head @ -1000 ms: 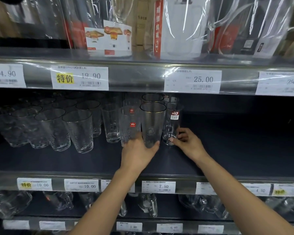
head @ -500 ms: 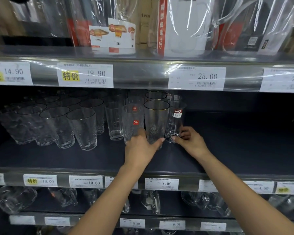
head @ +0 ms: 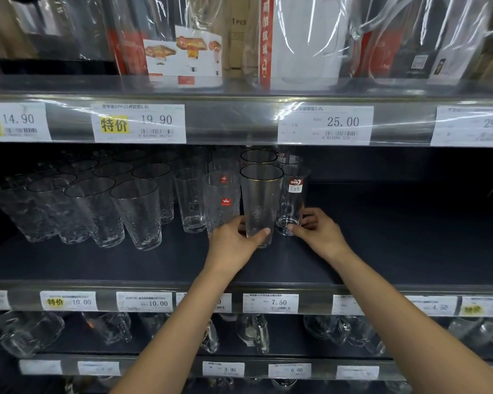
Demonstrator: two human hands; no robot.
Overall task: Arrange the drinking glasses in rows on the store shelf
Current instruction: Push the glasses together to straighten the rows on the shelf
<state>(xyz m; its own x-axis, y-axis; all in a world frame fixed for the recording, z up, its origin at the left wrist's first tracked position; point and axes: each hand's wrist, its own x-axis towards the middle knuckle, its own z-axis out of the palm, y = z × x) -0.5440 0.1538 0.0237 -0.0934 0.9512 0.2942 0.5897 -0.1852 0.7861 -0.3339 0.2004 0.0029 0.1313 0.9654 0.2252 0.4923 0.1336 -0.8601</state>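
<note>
Left hand (head: 234, 240) grips gold-rimmed glass (head: 261, 200) upright.

The scene was viewed by one wide-angle camera worn on the head, held close before the store shelving and faced forward and slightly downward, so that the middle shelf (head: 125, 265) was centred, the upper shelf (head: 225, 123) was cut at the top and the lower shelf (head: 160, 366) at the bottom.
</note>
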